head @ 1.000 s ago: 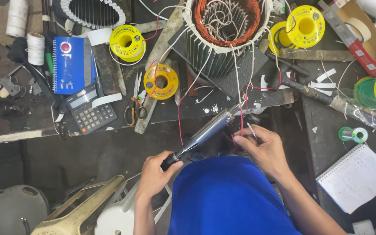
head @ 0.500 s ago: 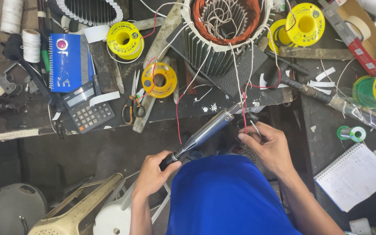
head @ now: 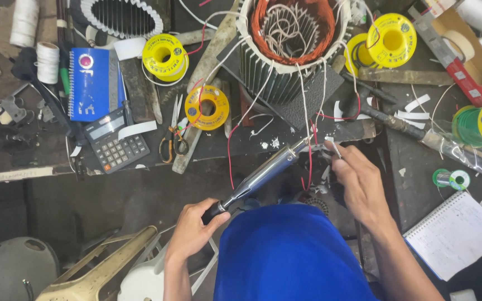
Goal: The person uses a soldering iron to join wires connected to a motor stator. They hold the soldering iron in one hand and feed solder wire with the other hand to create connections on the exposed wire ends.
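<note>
Left hand (head: pixel 193 226) clasps shiny chrome iron (head: pixel 263 174); right hand (head: pixel 361 181) pinches thin wire (head: pixel 335 148).

Left hand (head: pixel 193 231) in closed grip, right hand (head: pixel 361 184) raised, fingertips pinched, both forearms extended forward

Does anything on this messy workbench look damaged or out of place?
Nothing looks broken. The oddest thing is the motor stator, whose loose white and red leads trail across the bench towards the right hand. White scraps lie scattered nearby.
</note>
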